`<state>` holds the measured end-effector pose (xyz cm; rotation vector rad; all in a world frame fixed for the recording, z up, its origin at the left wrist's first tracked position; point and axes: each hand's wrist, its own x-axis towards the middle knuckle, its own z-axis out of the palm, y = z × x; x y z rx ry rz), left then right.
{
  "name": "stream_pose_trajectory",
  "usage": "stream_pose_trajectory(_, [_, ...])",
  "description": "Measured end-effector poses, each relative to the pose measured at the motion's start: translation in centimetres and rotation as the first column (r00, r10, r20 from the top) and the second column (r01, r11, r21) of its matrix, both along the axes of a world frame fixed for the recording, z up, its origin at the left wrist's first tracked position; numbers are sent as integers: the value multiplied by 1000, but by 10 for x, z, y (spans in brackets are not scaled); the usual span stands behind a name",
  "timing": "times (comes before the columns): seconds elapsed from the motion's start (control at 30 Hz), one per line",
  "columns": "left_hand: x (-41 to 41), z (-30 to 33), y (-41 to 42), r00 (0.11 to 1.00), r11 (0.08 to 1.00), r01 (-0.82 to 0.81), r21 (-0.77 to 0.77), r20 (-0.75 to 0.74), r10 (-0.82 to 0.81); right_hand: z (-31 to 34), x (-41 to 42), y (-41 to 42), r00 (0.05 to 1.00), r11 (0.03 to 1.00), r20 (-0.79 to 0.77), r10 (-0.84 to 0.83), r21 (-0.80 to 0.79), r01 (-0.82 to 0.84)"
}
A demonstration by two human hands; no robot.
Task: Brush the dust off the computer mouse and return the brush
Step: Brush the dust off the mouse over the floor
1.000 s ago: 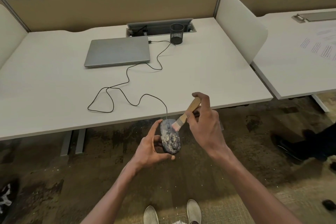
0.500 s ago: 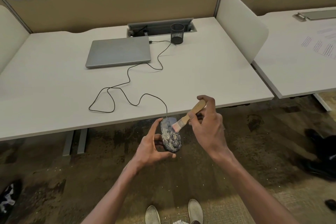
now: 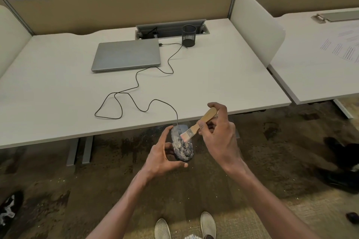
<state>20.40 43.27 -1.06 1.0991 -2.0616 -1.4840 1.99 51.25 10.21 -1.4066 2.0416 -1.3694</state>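
A dark wired computer mouse [image 3: 182,148], coated with whitish dust on its rear half, is held off the desk's front edge, above the floor, by my left hand [image 3: 162,155]. My right hand [image 3: 219,137] grips a small wooden-handled brush [image 3: 198,125]. Its pale bristles touch the mouse's upper middle. The mouse's black cable [image 3: 136,87] loops back across the desk to the laptop.
On the white desk [image 3: 223,75] lie a shut grey laptop [image 3: 127,54] and a black mesh pen cup [image 3: 188,36]. A white divider [image 3: 256,27] separates a neighbouring desk with papers [image 3: 342,47]. Dust specks dot the brown carpet. My shoes [image 3: 186,227] are below.
The brush bristles have moved slightly down the mouse, from near its front to its middle. My left hand keeps holding the mouse in the same place.
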Motion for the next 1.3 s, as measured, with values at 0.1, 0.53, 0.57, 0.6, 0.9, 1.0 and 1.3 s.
stream_pose_trajectory(0.1, [-1, 1, 0, 1000, 1000, -2, -6, 4, 2, -1, 4, 0, 1000, 1000, -14, 21, -1, -21])
stream_pose_trajectory(0.53, [-1, 3, 1, 1000, 1000, -8, -29, 5, 8, 2, 0, 5, 992, 998, -124, -10, -55, 3])
stream_pose_trajectory(0.57, [-1, 3, 1, 1000, 999, -9, -32, 7, 9, 2, 2, 5, 994, 998, -113, -2, -55, -4])
stream_pose_trajectory(0.6, [-2, 4, 1, 1000, 999, -10, -38, 10, 10, 1, 3, 5, 995, 999, -101, 6, -49, -11])
stream_pose_trajectory(0.9, [0, 5, -1, 1000, 999, -23, -48, 0, 23, -9, -10, 10, 993, 998, -103, -53, 18, 55])
stream_pose_trajectory(1.0, [0, 6, -1, 1000, 998, -24, -52, 1, 24, -5, -10, 9, 995, 998, -79, -66, 1, 66])
stream_pose_trajectory(1.3, [-5, 7, -5, 999, 997, -39, -68, 18, 40, -5, 6, 12, 1000, 1000, 17, -5, -4, 5])
